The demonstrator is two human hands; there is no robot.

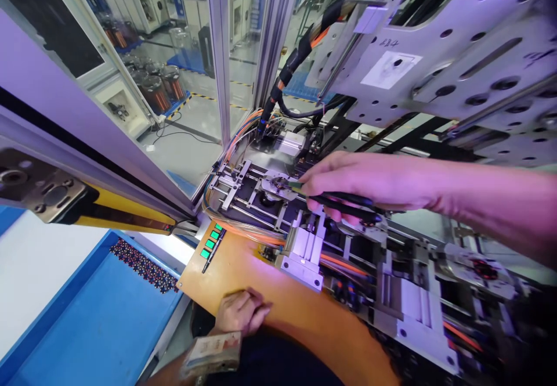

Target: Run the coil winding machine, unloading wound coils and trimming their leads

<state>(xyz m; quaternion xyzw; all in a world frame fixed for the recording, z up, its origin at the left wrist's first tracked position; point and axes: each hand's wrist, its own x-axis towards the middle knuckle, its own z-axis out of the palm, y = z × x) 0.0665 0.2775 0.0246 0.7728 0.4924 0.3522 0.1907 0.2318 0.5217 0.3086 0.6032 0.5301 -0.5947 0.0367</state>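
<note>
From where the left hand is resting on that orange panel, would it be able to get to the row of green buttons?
Probably yes. The left hand lies closed on the orange panel, and the green buttons sit on that same panel, up and to its left. Only bare panel shows between them. The right hand works farther off inside the machine.

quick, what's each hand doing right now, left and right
Left hand: curled shut, resting on the orange panel, holding nothing visible.
Right hand: closed on black-handled pliers, tips at the round metal part.
</note>
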